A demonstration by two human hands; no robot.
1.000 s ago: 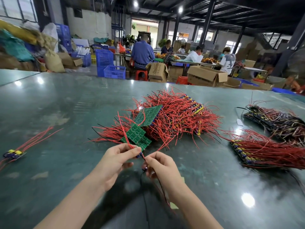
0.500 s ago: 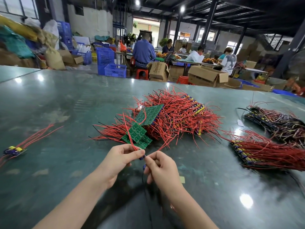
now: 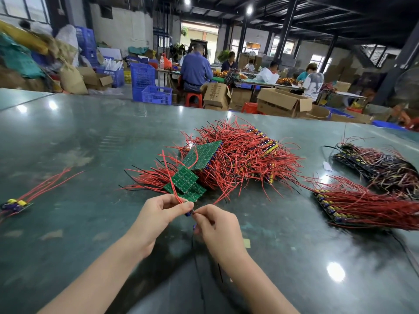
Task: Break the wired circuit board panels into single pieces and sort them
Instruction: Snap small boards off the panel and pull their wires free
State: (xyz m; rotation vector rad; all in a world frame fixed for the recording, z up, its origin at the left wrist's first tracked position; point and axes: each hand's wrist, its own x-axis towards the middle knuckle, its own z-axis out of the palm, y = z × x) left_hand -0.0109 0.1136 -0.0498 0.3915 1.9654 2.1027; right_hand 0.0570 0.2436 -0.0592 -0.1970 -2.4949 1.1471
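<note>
While my left hand (image 3: 158, 214) and right hand (image 3: 215, 225) both pinch a small board piece (image 3: 189, 213) just above the table (image 3: 68, 137), near the panel pile (image 3: 229, 159), I judge it light, stiff, snappable, best gripped by edges, not the floppy red wires (image 3: 170, 175).

2 bare forearms enter from bottom edge, no sleeves visible. Left hand (image 3: 158, 217) and right hand (image 3: 217, 227) bare: no gloves, rings, watch or wristbands seen. Short fingernails, unpainted where visible.
</note>
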